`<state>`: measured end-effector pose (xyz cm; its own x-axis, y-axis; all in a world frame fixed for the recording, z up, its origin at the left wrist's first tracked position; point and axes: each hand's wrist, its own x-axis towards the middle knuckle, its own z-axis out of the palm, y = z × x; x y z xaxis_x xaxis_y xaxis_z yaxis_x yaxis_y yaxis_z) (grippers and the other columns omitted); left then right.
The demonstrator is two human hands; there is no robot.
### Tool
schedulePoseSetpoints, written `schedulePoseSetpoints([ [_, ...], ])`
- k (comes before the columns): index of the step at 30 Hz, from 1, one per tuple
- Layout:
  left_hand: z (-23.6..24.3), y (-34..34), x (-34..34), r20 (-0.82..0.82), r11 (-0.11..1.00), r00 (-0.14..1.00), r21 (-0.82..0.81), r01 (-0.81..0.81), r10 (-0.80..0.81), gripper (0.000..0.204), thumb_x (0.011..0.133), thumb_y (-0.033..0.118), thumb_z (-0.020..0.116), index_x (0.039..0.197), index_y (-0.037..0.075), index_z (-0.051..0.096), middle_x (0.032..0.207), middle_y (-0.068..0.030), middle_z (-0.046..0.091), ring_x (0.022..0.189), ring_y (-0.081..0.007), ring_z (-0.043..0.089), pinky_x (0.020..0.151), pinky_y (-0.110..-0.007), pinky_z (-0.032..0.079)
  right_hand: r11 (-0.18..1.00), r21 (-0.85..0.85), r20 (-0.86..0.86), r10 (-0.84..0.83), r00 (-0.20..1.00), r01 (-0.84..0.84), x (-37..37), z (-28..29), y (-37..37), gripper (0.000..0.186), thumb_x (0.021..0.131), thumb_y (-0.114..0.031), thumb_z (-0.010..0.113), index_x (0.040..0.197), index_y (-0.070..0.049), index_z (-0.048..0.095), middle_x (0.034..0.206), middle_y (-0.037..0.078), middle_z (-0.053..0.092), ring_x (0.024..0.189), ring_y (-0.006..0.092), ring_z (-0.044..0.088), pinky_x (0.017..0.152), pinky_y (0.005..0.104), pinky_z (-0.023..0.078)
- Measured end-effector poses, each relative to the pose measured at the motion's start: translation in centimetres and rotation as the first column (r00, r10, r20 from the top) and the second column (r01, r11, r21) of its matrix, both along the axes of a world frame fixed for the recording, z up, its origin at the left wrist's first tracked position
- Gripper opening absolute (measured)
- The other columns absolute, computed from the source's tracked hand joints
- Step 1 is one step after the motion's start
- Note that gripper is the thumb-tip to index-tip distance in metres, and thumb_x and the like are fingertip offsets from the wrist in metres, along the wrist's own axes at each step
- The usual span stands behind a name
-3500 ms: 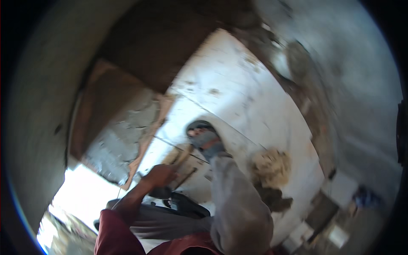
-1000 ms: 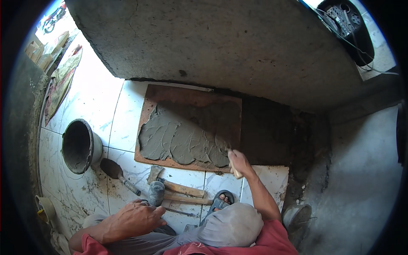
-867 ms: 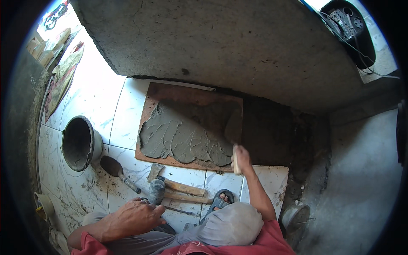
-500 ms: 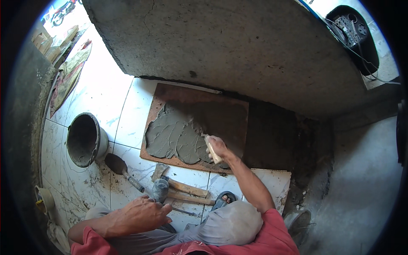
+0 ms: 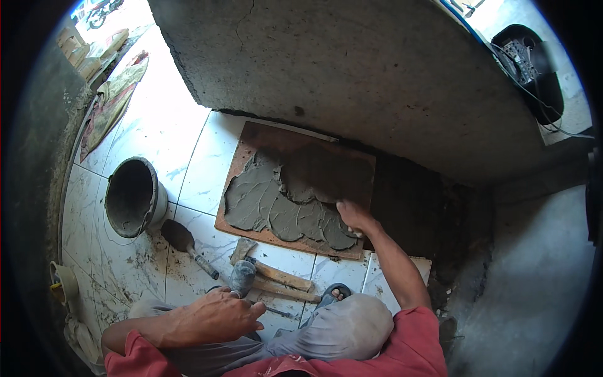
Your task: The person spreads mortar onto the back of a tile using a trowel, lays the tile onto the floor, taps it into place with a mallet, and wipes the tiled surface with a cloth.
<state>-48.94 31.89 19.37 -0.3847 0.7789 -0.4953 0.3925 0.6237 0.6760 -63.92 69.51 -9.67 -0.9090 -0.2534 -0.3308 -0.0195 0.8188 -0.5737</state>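
Tool handle hidden inside right fingers (image 5: 345, 209); motorbike (image 5: 98, 18) cut off by top edge.

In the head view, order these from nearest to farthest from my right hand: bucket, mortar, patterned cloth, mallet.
1. Mortar, just left of your right hand
2. Mallet, lower left, on tiles
3. Bucket, farther left
4. Patterned cloth, upper left

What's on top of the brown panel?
Grey mortar covers much of the brown panel; bare margins show. The right hand hides part near the right edge. The surface beneath the mortar is hidden.
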Motion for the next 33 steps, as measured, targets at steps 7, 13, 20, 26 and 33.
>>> schedulePoseSetpoints([
  [7, 0.2, -0.9, 1.1, -0.023, 1.000, 1.000, -0.016, 0.016, -0.016, 0.030, 0.094, 0.031, 0.054, 0.100, 0.001, 0.056, 0.074, -0.0175, 0.067, 0.078, -0.0371, 0.068, 0.077, -0.047, 0.051, 0.719, -0.107, 0.441, -0.584, 0.681, 0.687, 1.9, 3.5, -3.1, 0.044, 0.098, -0.035, 0.040, 0.099, 0.006, 0.056, 0.085, 0.027, 0.061, 0.059, 0.0337, 0.064, 0.061, 0.0453, 0.053],
  [13, -1.0, -0.4, 0.4, -0.041, 0.999, 0.998, 0.017, 0.040, -0.040, 0.031, 0.092, 0.032, 0.057, 0.093, 0.001, 0.052, 0.075, -0.0176, 0.066, 0.077, -0.0377, 0.066, 0.075, -0.046, 0.051, 0.992, 0.059, 0.103, -0.121, 0.987, 0.115, -2.2, 0.5, -6.6, 0.039, 0.098, -0.031, 0.037, 0.101, 0.003, 0.057, 0.080, 0.020, 0.060, 0.054, 0.0317, 0.061, 0.054, 0.0389, 0.053],
  [20, -0.3, -1.1, 0.6, -0.026, 0.999, 0.998, -0.012, 0.050, -0.050, 0.032, 0.093, 0.034, 0.056, 0.094, 0.002, 0.052, 0.078, -0.0174, 0.067, 0.078, -0.0374, 0.067, 0.075, -0.046, 0.051, 0.973, 0.185, 0.280, -0.185, 0.942, 0.136, -3.1, 7.9, -1.2, 0.028, 0.095, -0.022, 0.043, 0.093, 0.000, 0.060, 0.073, 0.019, 0.063, 0.054, 0.0302, 0.062, 0.055, 0.0406, 0.052],
  [26, -0.6, -0.8, -0.2, -0.004, 0.998, 0.998, 0.020, 0.066, -0.066, 0.033, 0.094, 0.034, 0.055, 0.093, 0.001, 0.051, 0.078, -0.0176, 0.067, 0.079, -0.0373, 0.067, 0.078, -0.046, 0.050, 0.568, -0.212, 0.549, -0.604, 0.578, 0.795, 1.7, 5.8, 2.7, 0.042, 0.095, -0.046, 0.044, 0.104, -0.006, 0.051, 0.066, 0.006, 0.054, 0.046, 0.0154, 0.055, 0.040, 0.0331, 0.047],
  [33, -0.6, -1.1, 0.0, 0.014, 0.998, 0.998, -0.003, 0.064, -0.064, 0.034, 0.094, 0.036, 0.053, 0.093, 0.002, 0.050, 0.077, -0.0174, 0.066, 0.081, -0.0367, 0.066, 0.080, -0.046, 0.050, 0.643, -0.228, 0.648, -0.461, 0.607, 0.731, 0.1, 3.6, -4.2, 0.043, 0.095, -0.048, 0.043, 0.108, -0.007, 0.049, 0.070, 0.008, 0.055, 0.047, 0.0166, 0.054, 0.040, 0.0333, 0.047],
])
